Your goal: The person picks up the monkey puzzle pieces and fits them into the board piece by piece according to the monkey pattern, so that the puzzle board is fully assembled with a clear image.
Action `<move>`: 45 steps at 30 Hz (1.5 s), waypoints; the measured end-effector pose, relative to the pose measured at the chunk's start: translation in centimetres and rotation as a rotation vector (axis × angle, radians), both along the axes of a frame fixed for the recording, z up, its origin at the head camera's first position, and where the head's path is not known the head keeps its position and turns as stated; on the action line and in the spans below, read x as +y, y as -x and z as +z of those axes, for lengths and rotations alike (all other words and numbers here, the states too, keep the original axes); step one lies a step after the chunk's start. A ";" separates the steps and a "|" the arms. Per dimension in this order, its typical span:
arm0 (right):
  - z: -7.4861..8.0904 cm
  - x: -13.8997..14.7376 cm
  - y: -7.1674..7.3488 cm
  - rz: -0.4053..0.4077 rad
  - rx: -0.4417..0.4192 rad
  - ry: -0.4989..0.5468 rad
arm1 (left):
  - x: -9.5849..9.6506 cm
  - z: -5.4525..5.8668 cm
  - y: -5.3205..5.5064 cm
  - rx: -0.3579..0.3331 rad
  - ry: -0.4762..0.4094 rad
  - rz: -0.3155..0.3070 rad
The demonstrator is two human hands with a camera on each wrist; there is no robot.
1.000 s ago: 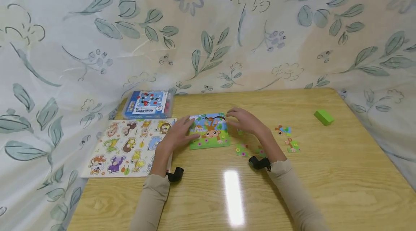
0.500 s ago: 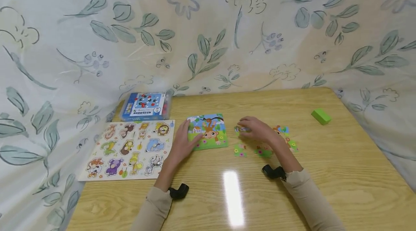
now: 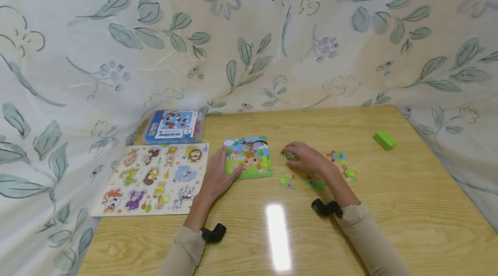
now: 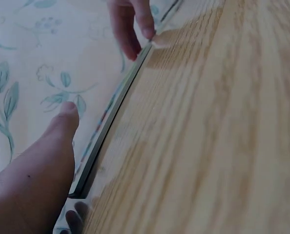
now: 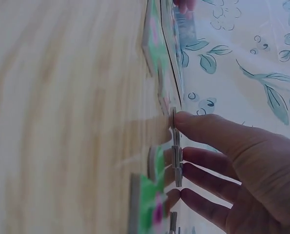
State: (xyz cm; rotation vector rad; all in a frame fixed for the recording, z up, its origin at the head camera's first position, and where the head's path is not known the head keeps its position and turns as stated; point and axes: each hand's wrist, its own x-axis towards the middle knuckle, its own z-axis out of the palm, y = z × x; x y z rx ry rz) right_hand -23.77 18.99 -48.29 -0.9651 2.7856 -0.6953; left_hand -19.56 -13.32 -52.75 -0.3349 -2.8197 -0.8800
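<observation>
In the head view, a square monkey jigsaw puzzle (image 3: 249, 159) lies on the table. My left hand (image 3: 218, 172) rests along its left edge, fingers fairly straight and thumb over the lower left corner. In the left wrist view, the thumb (image 4: 62, 129) sticks out above the board's dark edge. To the right of the puzzle, my right hand (image 3: 305, 157) pinches a small puzzle piece (image 3: 287, 155), partly covered by the fingers. The right wrist view has thumb and fingertips at the edges of thin pieces (image 5: 176, 146). More loose puzzle pieces (image 3: 288, 180) lie below and right of this hand.
A white animal puzzle board (image 3: 151, 181) lies on the left, with a blue plastic box (image 3: 175, 127) behind it. A green block (image 3: 384, 140) sits far right. Another puzzle piece (image 3: 348, 173) lies beside the right forearm. A floral cloth (image 3: 249, 51) hangs behind the table.
My right hand has left the monkey puzzle's right edge and moved right onto a loose piece, where it stays. The left hand has slid slightly lower along the left edge.
</observation>
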 end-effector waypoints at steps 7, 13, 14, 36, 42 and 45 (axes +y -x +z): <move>-0.1 0.4 0.1 0.017 -0.017 -0.011 | 0.0 0.0 -0.3 -0.024 -0.013 -0.014; 0.3 1.2 0.3 0.045 -0.039 -0.001 | -0.1 -0.1 -0.8 -0.001 -0.094 -0.005; 0.3 1.3 0.3 0.049 -0.032 -0.005 | -0.1 -0.1 -0.9 0.014 -0.074 0.000; 0.4 1.0 0.4 0.071 0.082 -0.110 | -0.5 -0.1 -1.2 -0.042 0.264 0.044; 0.4 0.8 0.5 0.013 0.118 -0.092 | -0.4 -0.1 -1.1 -0.029 0.278 0.047; 0.4 0.7 0.6 -0.006 0.111 -0.093 | -0.4 0.0 -1.1 -0.013 0.275 0.048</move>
